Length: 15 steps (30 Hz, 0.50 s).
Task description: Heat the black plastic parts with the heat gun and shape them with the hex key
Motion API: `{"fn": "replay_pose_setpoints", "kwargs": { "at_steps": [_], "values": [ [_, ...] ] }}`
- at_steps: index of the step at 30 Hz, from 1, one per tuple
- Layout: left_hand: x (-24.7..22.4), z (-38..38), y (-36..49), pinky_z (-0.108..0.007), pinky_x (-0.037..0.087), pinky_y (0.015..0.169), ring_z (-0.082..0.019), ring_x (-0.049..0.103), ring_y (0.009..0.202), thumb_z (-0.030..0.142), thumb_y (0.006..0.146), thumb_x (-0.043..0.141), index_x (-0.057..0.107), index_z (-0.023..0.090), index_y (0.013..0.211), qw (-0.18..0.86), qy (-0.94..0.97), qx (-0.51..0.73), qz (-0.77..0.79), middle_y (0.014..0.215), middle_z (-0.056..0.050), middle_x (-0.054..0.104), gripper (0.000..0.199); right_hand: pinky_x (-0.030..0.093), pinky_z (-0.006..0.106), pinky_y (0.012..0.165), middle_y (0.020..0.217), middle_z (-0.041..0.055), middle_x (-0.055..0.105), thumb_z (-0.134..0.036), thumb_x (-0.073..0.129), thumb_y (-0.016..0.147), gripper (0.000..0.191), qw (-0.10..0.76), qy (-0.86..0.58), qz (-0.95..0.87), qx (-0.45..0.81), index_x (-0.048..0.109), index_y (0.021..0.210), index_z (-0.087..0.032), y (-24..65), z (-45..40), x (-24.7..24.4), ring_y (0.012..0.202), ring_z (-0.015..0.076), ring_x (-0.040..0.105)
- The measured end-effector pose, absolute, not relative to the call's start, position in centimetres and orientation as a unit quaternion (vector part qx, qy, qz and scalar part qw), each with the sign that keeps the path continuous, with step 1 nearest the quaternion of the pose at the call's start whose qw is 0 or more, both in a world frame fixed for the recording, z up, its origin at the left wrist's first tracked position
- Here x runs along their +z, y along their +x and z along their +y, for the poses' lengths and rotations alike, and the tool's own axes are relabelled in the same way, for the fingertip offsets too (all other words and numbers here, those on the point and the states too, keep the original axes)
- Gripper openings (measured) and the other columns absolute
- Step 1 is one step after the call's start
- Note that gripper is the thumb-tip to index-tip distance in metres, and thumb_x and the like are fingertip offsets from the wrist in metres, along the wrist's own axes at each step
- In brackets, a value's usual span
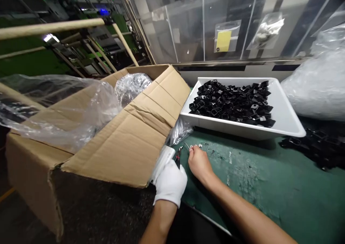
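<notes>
Forearms reach in from the bottom of the view, the left hand (170,183) in a white fabric glove and the right hand (198,163) bare. The gloved grip is closed around the handles of small cutters (178,157), dark with a touch of red, their tips angled up toward the right hand. The bare grip is pinched together on a small perforated metal strip (195,147), which shows a row of round holes and sits just beside the cutters' tips, above the worn green surface (250,179). A blurred white object (163,163) sits just behind the gloved hand, against the edge of an open cardboard box (115,136). Crumpled clear plastic (179,131) pokes out between the box and a white tray (285,125) heaped with small black square parts. More black parts (315,147) lie on the surface to the right of the tray, below a bulging translucent plastic bag (315,82). Inside the box are a loose plastic liner (59,111) and a shiny wrapped bundle (132,87). Behind everything stands a transparent panel (188,28) with a yellow-carded pouch (226,39) attached.
</notes>
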<state>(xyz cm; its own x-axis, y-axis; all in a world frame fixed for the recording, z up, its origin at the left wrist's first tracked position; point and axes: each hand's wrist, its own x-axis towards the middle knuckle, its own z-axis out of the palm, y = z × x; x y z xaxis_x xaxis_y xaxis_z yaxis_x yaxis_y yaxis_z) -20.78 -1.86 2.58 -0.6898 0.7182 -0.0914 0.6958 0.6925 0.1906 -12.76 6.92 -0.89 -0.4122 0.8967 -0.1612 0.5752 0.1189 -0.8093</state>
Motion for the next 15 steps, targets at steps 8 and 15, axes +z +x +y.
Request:
{"fn": "replay_pose_setpoints", "kwargs": {
  "at_steps": [8, 15],
  "values": [
    [1.9, -2.1, -20.6, -0.038, 0.051, 0.075, -0.032, 0.07, 0.088, 0.035, 0.093, 0.045, 0.066, 0.007, 0.115, 0.021, 0.425, -0.039, 0.904, 0.099, -0.019, 0.073, 0.041, 0.059, 0.042, 0.085, 0.107, 0.0064, 0.072, -0.033, 0.06, 0.101, 0.021, 0.188, -0.504, -0.726, 0.429, 0.068, 0.11, -0.015, -12.4, 6.9, -1.8, 0.094, 0.0208, 0.07],
    [2.1, -2.1, -20.2, -0.038, 0.049, 0.07, -0.032, 0.07, 0.081, 0.037, 0.095, 0.04, 0.067, 0.01, 0.103, 0.017, 0.449, -0.061, 0.891, 0.092, -0.018, 0.071, 0.039, 0.058, 0.041, 0.084, 0.102, 0.0055, 0.073, -0.033, 0.056, 0.103, 0.022, 0.195, -0.5, -0.736, 0.412, 0.067, 0.109, -0.015, -11.2, 6.7, -0.9, 0.091, 0.0202, 0.071]
  ]
}}
